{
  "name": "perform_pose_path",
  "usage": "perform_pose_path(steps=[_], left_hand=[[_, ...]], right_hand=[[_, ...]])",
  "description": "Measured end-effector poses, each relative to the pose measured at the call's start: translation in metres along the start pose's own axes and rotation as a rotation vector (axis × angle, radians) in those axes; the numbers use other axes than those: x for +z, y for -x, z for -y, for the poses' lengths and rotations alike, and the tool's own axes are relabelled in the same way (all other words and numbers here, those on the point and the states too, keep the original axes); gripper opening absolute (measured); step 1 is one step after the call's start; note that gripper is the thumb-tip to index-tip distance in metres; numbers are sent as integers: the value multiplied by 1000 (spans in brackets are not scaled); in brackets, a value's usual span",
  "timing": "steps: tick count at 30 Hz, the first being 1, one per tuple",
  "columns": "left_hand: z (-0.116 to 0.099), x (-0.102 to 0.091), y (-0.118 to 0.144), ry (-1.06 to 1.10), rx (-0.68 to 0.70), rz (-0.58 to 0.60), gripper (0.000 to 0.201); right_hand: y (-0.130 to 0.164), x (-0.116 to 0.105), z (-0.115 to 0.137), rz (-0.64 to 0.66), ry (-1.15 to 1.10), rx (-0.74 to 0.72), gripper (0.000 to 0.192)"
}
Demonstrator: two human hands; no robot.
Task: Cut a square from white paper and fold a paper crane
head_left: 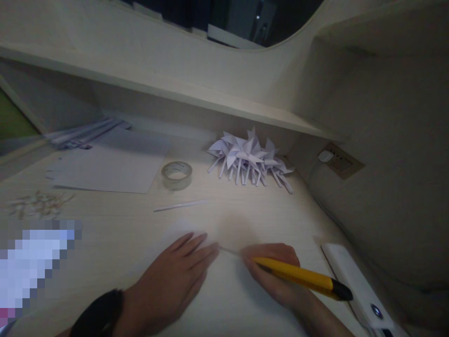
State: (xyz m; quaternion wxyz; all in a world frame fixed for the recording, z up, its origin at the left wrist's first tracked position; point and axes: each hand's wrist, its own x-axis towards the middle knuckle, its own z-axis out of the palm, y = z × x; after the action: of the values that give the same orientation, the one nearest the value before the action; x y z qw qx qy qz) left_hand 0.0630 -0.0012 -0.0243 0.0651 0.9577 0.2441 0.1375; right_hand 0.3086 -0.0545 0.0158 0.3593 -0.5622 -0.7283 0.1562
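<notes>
My left hand [178,269], with a black band on the wrist, lies flat with its fingers stretched out. Beneath it is a pale surface that looks like white paper, though its edges are hard to see. My right hand [277,269] is closed around a yellow tool with a black end [298,274]; its working tip is hidden and blurred, so its kind is unclear. A thin dark line runs between the two hands' fingertips. Just beyond them lies a thin white paper stick [180,205], and behind that stands a roll of clear tape [177,176].
Several white paper pinwheels [247,154] are piled under the shelf [196,96]. White sheets [108,164] and rolled paper sticks [87,133] lie back left, near small scattered pieces [42,203]. A white power strip [354,276] and cable [336,222] run along the right wall.
</notes>
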Motion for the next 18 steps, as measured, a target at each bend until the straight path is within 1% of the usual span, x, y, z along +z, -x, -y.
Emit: perform_pose_path(steps=[4, 10, 12, 15, 18], left_hand=[[0, -1, 0, -16, 1, 27, 46], [0, -1, 0, 5, -2, -25, 47], [0, -2, 1, 16, 3, -35, 46], [0, -4, 0, 25, 5, -30, 46], [-1, -4, -1, 12, 6, -20, 47]], right_hand=[[0, 0, -1, -35, -19, -25, 11], [0, -1, 0, -16, -7, -27, 11], [0, 0, 0, -33, -9, -36, 11], [1, 1, 0, -49, -17, -37, 15], [0, 1, 1, -19, 3, -16, 22]])
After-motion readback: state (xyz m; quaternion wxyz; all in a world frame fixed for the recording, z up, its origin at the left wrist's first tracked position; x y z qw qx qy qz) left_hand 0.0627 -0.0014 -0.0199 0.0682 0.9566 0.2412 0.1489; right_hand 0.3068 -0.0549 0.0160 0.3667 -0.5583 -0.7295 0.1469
